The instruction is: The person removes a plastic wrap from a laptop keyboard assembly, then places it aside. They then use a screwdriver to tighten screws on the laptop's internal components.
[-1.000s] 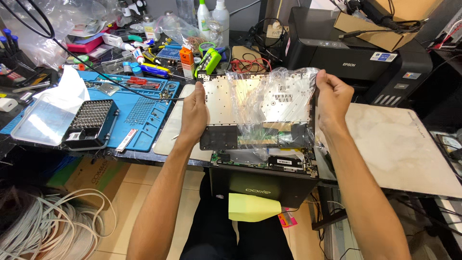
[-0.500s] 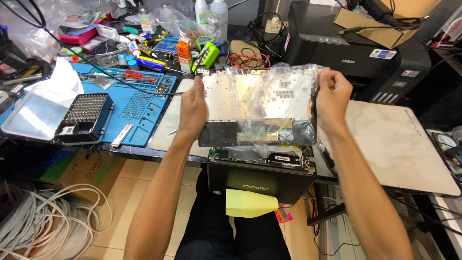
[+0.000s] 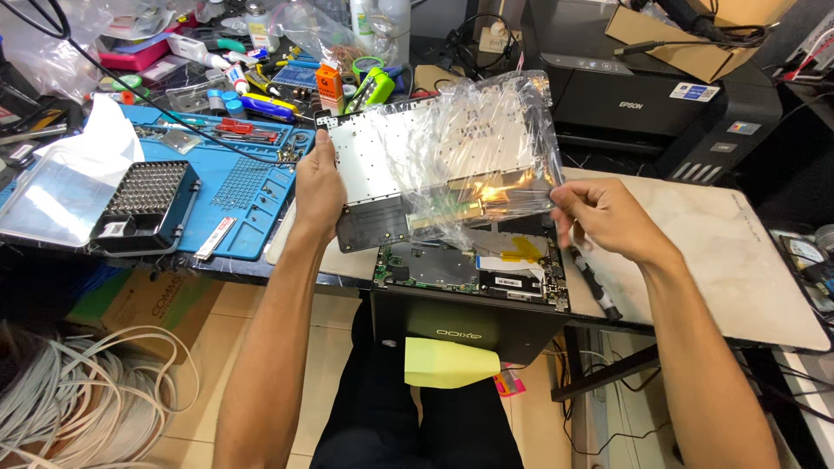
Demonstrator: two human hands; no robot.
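The left hand (image 3: 319, 193) grips the left short edge of a flat, silver-grey rectangular laptop keyboard panel (image 3: 391, 161) that has a dark strip along its lower edge, thumb on the near face and fingers curled behind it. The panel is held up above the desk edge between the two hands, its long axis running left to right from one hand toward the other, its broad metal underside turned toward the camera and its right end tilted slightly upward and away. A crinkled clear plastic bag (image 3: 486, 148) covers the right half of the panel and stands up past its top edge. The right hand (image 3: 608, 217) is closed in a pinch on the lower right corner of that bag, fingers bent inward; whether it also touches the panel through the plastic cannot be told. Just below both hands lies an opened black laptop base (image 3: 469, 269) with its circuit board exposed, and a pale yellow sticky note (image 3: 447, 363) on its front face. Just beside the right hand a black pen (image 3: 595, 287) rests on a pale stone-patterned board (image 3: 721, 252). To the left of the left hand are a blue silicone work mat (image 3: 252, 187) and a dark tray of screwdriver bits (image 3: 143, 204). A black printer (image 3: 643, 95) stands beyond the right hand.
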